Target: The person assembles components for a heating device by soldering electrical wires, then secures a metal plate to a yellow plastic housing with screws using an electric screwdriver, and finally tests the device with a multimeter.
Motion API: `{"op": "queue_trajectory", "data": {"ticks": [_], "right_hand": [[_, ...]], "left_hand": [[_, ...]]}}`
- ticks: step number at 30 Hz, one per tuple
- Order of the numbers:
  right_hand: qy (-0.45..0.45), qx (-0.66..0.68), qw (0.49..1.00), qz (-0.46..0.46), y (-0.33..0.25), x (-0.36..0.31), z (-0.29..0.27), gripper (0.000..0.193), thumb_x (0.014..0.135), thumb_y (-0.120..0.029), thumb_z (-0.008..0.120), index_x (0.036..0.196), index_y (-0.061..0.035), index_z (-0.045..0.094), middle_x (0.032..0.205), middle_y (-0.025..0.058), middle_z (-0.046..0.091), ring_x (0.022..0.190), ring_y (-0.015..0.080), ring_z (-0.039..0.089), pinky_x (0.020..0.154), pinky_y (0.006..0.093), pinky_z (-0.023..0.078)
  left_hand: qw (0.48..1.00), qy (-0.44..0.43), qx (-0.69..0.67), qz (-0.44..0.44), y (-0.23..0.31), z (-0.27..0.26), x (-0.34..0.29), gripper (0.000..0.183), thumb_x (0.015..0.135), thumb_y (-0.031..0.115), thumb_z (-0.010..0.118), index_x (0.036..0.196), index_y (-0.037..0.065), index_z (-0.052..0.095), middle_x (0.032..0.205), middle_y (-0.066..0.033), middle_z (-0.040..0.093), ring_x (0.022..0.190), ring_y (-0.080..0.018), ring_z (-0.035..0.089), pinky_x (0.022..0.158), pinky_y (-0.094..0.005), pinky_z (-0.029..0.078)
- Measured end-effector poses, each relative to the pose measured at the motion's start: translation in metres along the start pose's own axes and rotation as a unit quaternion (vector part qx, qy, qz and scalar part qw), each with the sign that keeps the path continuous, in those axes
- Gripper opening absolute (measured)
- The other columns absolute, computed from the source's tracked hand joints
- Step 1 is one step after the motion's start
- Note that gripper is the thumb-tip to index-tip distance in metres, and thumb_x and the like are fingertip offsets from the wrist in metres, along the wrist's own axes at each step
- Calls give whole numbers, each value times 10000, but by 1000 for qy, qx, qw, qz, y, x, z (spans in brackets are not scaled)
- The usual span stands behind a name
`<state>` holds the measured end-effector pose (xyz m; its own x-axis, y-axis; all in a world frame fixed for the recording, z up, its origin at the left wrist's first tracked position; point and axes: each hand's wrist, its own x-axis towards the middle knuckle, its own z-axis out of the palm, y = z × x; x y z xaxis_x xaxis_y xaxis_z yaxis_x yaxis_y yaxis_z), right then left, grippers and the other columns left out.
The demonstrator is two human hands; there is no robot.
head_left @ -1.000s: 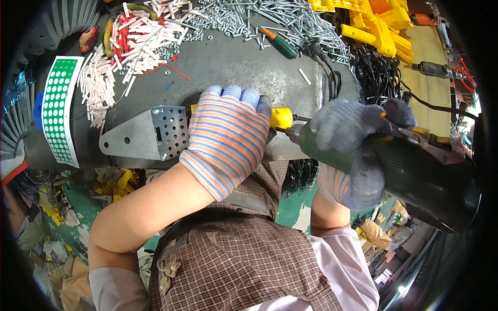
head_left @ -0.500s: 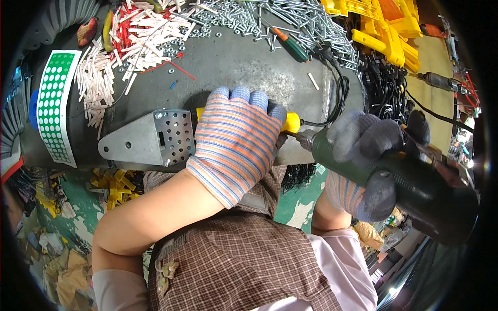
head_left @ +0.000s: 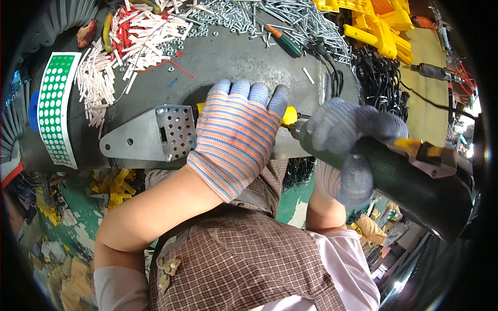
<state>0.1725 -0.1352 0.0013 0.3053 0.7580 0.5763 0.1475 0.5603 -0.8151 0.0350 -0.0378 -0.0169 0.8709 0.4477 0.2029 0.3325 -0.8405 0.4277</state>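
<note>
Looks partway along to me: the perforated metal bracket (head_left: 179, 133) already sits just left of the fingers of the left hand (head_left: 236, 129), which are clamped over the yellow handle (head_left: 289, 115), while the fingers of the right hand (head_left: 337, 127) grip the power drill (head_left: 386, 166), nose by the handle's right end (tip's hidden, so I'd only guess that end's unfinished). Versus the earlier frame, the left forefinger's straightened out more.
</note>
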Motion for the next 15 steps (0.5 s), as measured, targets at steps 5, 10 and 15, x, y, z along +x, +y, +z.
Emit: {"op": "queue_trajectory", "data": {"ticks": [5,10,15], "right_hand": [[57,-31,989,129,-35,27,31,453,806,-237,700,1124,27,515,749,94,604,649,258,604,673,454,549],[-244,-30,966,78,-45,58,-4,927,842,-379,660,1528,-42,135,853,86,527,675,225,531,630,389,456],[-179,-1,981,71,-34,83,53,892,842,-380,634,1523,-51,160,831,49,477,623,189,466,609,375,409]], "left_hand": [[995,85,-50,7,-8,-7,-7,510,704,231,711,1185,99,603,1050,-76,593,1022,-278,563,951,-420,414],[946,230,-202,108,-30,-5,-71,371,675,309,716,1007,149,666,1007,-49,606,999,-285,578,934,-491,450],[976,139,-105,128,-36,-1,-99,363,700,416,704,964,169,668,1038,-33,620,1015,-270,576,908,-489,478]]}}
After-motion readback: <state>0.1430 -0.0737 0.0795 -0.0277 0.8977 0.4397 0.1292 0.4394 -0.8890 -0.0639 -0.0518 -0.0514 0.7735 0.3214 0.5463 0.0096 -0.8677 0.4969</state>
